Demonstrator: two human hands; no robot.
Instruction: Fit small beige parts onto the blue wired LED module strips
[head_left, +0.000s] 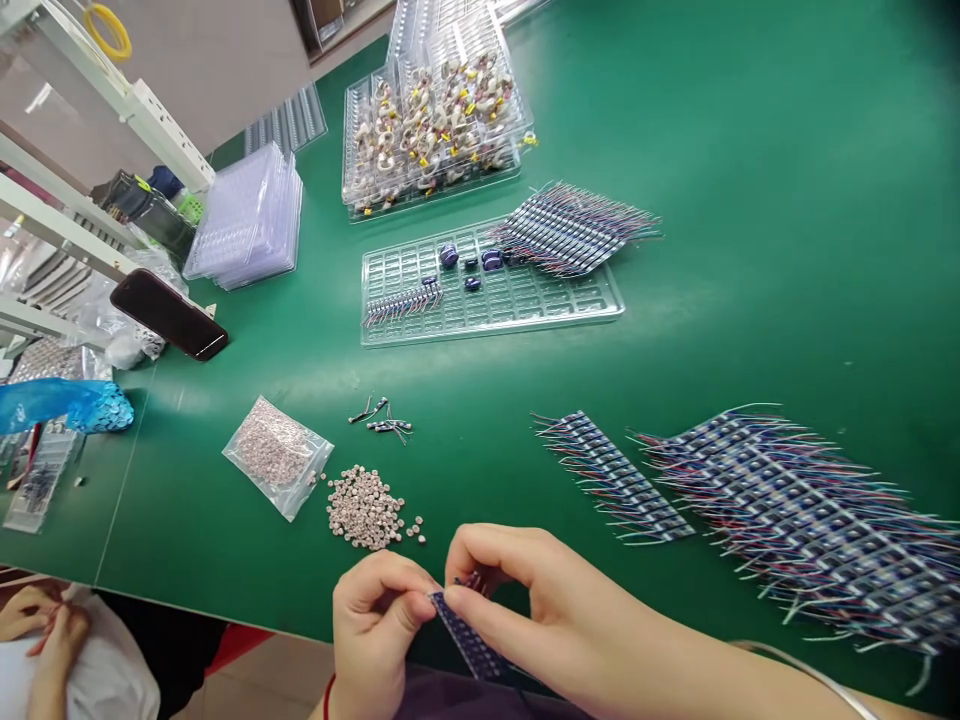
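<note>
Near the table's front edge, my left hand (382, 625) is closed in a pinch at the upper end of a dark strip of small circuit boards (466, 635). My right hand (525, 590) grips the same strip from the other side, thumb and fingertips close to my left thumb. Any small part between the fingertips is too hidden to tell. The strip hangs down toward my lap. Just beyond my hands lies a pile of small round pinkish-white pieces (365, 507). A clear bag (276, 455) of similar pieces lies to its left.
Wired board strips (810, 520) lie at right, with a single strip (615, 478) beside them. Several loose wired pieces (388, 425) sit beyond the pile. Farther back are a clear tray (495, 310) and a filled tray (435, 130). A phone (169, 313) and another person's hands (52, 625) are left.
</note>
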